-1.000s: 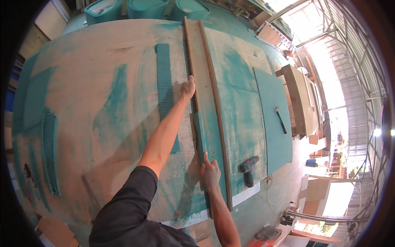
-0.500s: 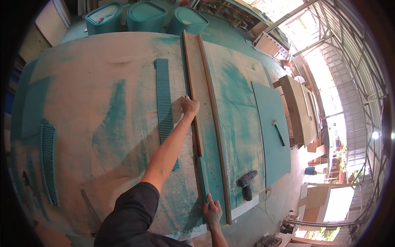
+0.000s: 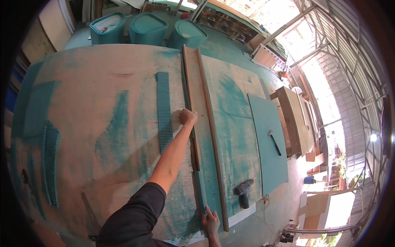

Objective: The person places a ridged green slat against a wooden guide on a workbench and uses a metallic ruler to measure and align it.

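The left hand (image 3: 188,118), fingers curled, is at the brown rail (image 3: 196,154) that runs ahead of and behind it, while the right hand (image 3: 211,223) extends a finger to the teal strip (image 3: 200,189) lying between the hands; whether either actually grips cannot be told. Uneven pressure from the two hands could skew the strip, or pinch a fingertip against the rail's near end.

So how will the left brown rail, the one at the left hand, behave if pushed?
The left brown rail looks long, narrow and straight, so it is probably fairly stiff. The left hand is partway along it, so the far end may swing. The table looks dusty, so sliding might come easily.
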`<state>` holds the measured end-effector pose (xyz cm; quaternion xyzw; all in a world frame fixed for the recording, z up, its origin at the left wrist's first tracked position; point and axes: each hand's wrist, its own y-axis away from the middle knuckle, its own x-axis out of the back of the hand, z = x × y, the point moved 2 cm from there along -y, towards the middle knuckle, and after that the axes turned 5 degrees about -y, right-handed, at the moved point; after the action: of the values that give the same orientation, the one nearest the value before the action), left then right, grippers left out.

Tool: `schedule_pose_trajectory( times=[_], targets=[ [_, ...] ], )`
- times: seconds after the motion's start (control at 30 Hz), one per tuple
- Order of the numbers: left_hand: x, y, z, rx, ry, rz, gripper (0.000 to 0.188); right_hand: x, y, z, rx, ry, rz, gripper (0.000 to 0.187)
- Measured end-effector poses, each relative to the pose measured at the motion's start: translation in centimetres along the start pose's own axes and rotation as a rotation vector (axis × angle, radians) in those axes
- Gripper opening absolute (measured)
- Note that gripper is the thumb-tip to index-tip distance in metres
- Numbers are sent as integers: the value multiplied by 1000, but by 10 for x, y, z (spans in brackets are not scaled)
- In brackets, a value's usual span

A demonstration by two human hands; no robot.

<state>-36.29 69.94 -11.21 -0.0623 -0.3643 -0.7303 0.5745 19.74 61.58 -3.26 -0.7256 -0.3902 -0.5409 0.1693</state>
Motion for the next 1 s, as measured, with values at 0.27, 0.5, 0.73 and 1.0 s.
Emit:
schedule_pose_trajectory(
  times=[0.27,0.5,0.73,1.0],
  targets=[
    [14,4,-13,-27,104,-38,38,-11,78,37,-85,30,-1,63],
    [107,43,-58,-59,449,-235,24,-20,100,56,-100,3,55,64],
    [278,99,-206,-244,30,-136,30,-11,88,38,-92,-54,105,62],
    [423,207,-396,-59,-22,-62,26,-18,95,45,-10,-39,153,61]
  ],
)
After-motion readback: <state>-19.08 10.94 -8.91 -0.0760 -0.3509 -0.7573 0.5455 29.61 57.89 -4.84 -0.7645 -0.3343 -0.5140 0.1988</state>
